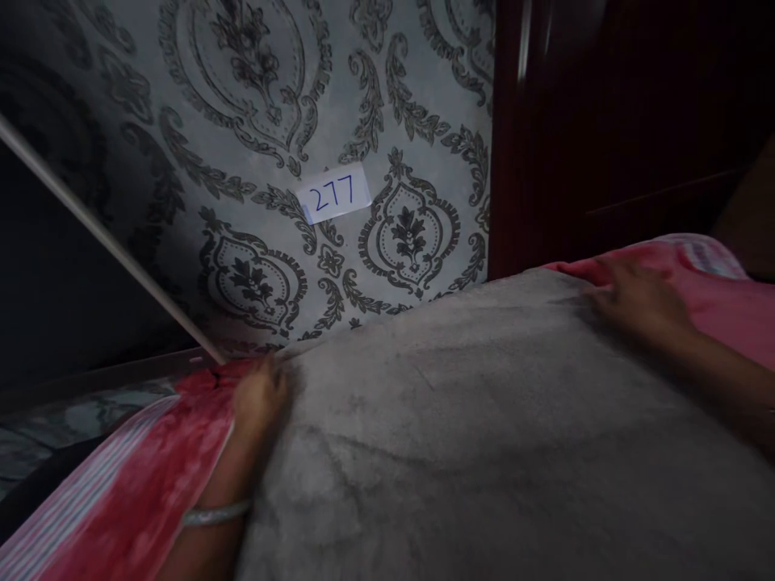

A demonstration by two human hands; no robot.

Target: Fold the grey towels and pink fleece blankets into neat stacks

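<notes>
A grey, soft-looking blanket (460,420) lies spread out before me, with shallow creases across it. My left hand (260,395), a light band on its wrist, is at the blanket's far left corner. Its fingers are curled closed on the edge there. Over at the far right corner, my right hand (645,303) is blurred by motion. Its thumb and fingers look apart, beside the blanket's edge and over pink cloth. Red and pink fabric with a striped border (139,468) shows beyond the blanket's left side, and more pink fabric (732,315) on the right.
A patterned grey wall (339,81) rises right behind the blanket, with a paper label (336,194) reading 277. At the left, a thin pale pole (115,246) slants down to the red cloth. A dark red glossy wooden panel (575,137) stands at the back right.
</notes>
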